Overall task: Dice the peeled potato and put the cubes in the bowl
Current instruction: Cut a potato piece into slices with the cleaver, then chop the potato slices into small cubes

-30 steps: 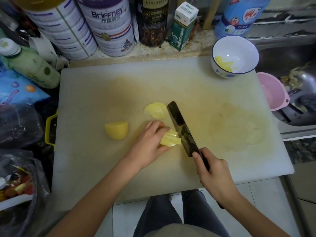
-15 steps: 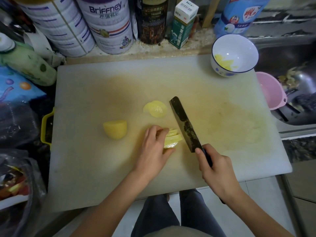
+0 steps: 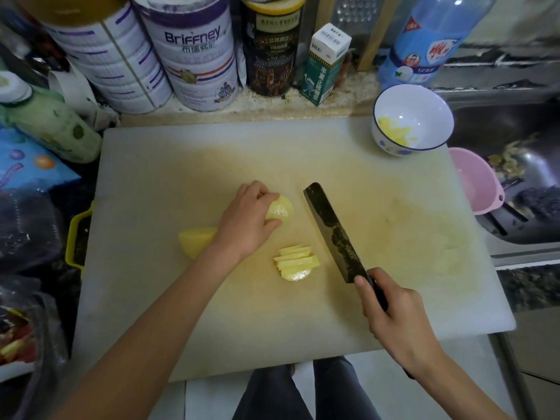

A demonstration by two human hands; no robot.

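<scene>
1. Far L: pale green bottle [image 3: 51, 128], tilted, label unreadable.
2. Back row: white-purple tin [image 3: 197, 56] reads "Briffney", Chinese chars below. Next a dark tin [image 3: 272, 47], then a green-white carton [image 3: 325, 65] w/ Chinese text down its side.
3. On the white cutting board [image 3: 181, 153]: potato chunk [image 3: 195, 241], partly under the L wrist.
4. Left hand [image 3: 245, 222]: fingers curled over a rounded potato piece [image 3: 280, 209], pinching it mid-board.
5. Potato sticks [image 3: 295, 263] lie free, just L of the blade.
6. Cleaver [image 3: 333, 234]: dark blade, tip pointing away. Right hand [image 3: 394, 322] wrapped round the handle, thumb at the blade's heel.
7. Blue bottle [image 3: 424, 40] at back, red chars on label.
8. Bowl [image 3: 424, 95], white w/ blue rim, on the board's back R corner, w/ yellow potato bits [image 3: 394, 133] inside.
9. Pink plastic vessel [image 3: 475, 183] beside the board's R edge.
</scene>
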